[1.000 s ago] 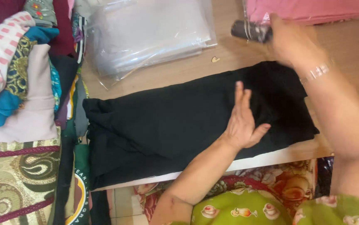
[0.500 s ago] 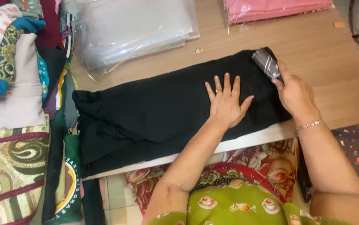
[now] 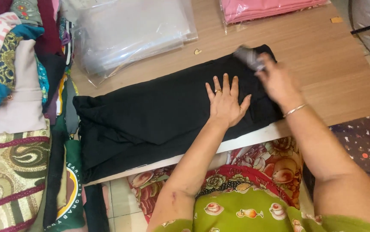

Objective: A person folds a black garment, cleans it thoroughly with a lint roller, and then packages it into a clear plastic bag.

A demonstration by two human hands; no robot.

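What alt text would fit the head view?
Left hand presses flat on folded black cloth on a wooden table; right hand holds a blurred dark object at its far end.

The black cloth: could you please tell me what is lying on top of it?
The left hand lies flat on the black cloth; the right hand holds a blurred dark object over it.

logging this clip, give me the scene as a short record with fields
left hand: flat on the black cloth, fingers spread, ring on one finger
right hand: blurred, holds a small dark grey object over the cloth's far corner
black cloth: folded, lying across the wooden table
behind: clear plastic bags, pink packaged fabric
left side: pile of mixed fabrics
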